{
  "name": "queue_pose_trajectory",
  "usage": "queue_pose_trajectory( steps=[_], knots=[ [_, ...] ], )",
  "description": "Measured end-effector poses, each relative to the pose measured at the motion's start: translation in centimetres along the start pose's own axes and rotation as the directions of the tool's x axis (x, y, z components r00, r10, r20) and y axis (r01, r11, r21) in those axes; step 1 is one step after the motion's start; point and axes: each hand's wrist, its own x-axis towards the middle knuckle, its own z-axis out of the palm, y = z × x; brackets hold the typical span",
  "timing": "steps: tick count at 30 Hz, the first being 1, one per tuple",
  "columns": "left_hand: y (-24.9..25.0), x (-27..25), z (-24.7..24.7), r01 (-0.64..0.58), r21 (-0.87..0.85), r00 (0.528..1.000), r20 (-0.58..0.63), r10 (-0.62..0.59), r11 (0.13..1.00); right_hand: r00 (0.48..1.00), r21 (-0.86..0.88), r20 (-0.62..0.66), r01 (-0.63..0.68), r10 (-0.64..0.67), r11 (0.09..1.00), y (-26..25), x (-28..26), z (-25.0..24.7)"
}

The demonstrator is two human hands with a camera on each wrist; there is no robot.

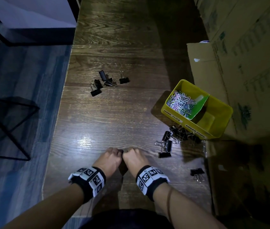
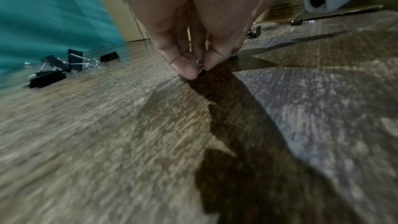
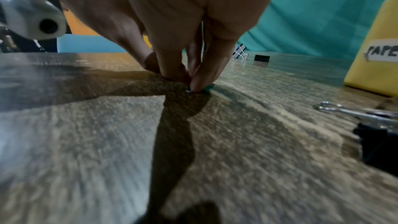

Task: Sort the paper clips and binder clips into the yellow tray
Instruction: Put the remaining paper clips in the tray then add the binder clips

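From the head view, the left hand [image 1: 110,158] and right hand [image 1: 133,158] meet knuckle to knuckle low on the wooden desk [image 1: 114,47], fingers curled down onto the surface. What lies between them is too small to tell here. The yellow tray [image 1: 172,111] sits at the right edge, against a cardboard box [image 1: 238,63]. Its near-left compartment holds a heap of paper clips [image 1: 181,101]; the other compartment looks bare of clips. A cluster of black binder clips [image 1: 172,138] lies on the desk touching the tray's front wall, one lone binder clip [image 1: 197,173] lies nearer the person on the right, and a far group of binder clips [image 1: 105,82] lies well apart, up the desk.

In the left wrist view, the left hand's fingers [image 2: 185,65] are pinched narrow, thumb against fingertip, gripping a small wire paper clip [image 2: 199,61] just above the desk. The far group of binder clips [image 2: 58,67] shows at left.

In the right wrist view, the right hand's fingers [image 3: 200,77] are pressed close together with tips on the desk, and a tiny dark metal tip [image 3: 188,89] shows under them; I cannot tell what it is. The yellow tray [image 3: 370,67] stands at the right, and a binder clip [image 3: 374,135] lies near the camera.
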Motion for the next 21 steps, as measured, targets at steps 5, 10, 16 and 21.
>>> queue_pose_trajectory(
  steps=[5, 10, 16, 21],
  knots=[
    [1.1, 0.6, -1.6, 0.036, 0.133, 0.996, 0.078, -0.047, 0.991, 0.996, 0.101, -0.038, -0.082, 0.086, 0.992, -0.4, 0.5, 0.0],
    [1.1, 0.7, -1.5, 0.083, 0.107, 0.992, 0.091, -0.093, 0.991, 0.993, 0.105, -0.069, -0.090, 0.098, 0.990, -0.4, 0.8, 0.1],
    [0.7, 0.9, -0.9, 0.095, 0.020, 0.994, 0.053, -0.096, 0.995, 0.997, 0.069, -0.069, -0.040, 0.045, 0.997, -0.1, 0.9, 0.6],
    [0.2, 1.3, -0.6, 0.158, -0.127, 0.987, -0.003, -0.160, 0.979, 0.996, 0.095, -0.038, -0.079, 0.083, 0.992, 0.2, 1.1, 0.2]
  ],
)
